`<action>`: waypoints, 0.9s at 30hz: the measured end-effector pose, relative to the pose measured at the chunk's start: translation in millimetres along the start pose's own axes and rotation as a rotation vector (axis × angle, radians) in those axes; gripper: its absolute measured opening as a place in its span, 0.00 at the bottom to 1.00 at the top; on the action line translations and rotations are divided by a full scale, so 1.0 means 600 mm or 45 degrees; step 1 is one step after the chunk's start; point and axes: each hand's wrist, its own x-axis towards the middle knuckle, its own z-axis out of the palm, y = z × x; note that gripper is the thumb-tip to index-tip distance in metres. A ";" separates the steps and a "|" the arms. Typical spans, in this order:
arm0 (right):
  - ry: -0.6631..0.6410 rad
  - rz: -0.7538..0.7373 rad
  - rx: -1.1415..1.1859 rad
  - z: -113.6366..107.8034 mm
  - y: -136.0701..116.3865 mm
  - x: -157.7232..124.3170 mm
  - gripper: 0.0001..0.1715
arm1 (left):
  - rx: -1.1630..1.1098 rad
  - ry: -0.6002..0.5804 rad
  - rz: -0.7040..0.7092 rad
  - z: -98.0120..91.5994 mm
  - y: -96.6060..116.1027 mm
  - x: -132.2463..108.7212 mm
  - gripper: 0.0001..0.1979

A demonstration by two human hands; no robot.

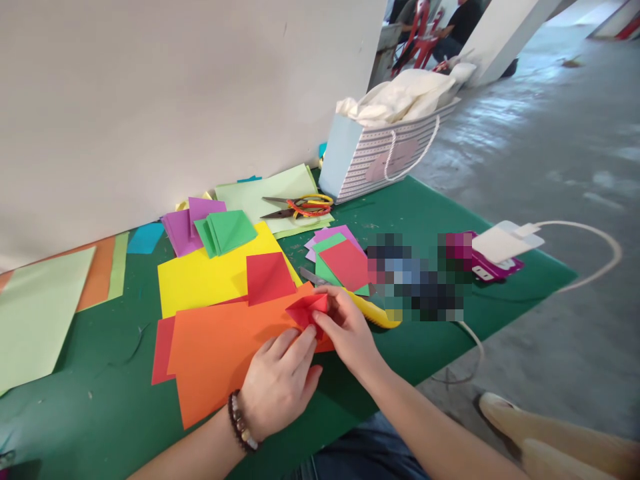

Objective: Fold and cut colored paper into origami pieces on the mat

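Note:
A small piece of red folded paper (303, 311), creased into a pointed shape, is held over the orange paper (220, 353). My right hand (350, 330) pinches it at its right side between thumb and fingers. From the lower left my left hand (283, 380), with a beaded bracelet on the wrist, touches the fold's lower edge with stretched fingertips, thumb apart. Close behind lies a red square (270, 277) on yellow paper (200, 283). A yellow-handled cutter (375, 310) lies partly behind my right hand, beside stacked red, green and purple pieces (345, 260).
Scissors (300, 207) rest on pale green sheets (280, 187) near the wall. Purple (180, 230) and green (233, 230) folded pieces lie left of them. A striped paper bag (380, 157) stands at the back. A white device (503, 241) with a cable sits near the table's right edge.

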 end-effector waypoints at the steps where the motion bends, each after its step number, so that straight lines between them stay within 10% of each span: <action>1: 0.000 0.002 -0.005 0.000 0.000 0.000 0.15 | -0.011 0.005 0.001 0.000 0.000 0.000 0.16; 13: -0.005 0.012 0.010 -0.002 -0.001 0.001 0.15 | -0.170 0.075 -0.009 -0.003 0.001 -0.002 0.15; 20: -0.219 0.099 0.155 0.004 -0.008 -0.002 0.10 | -0.912 0.466 -0.701 -0.015 -0.015 0.003 0.20; 27: -0.402 -0.054 -0.272 0.004 -0.010 -0.014 0.14 | -1.660 0.135 -1.194 -0.002 -0.024 0.013 0.16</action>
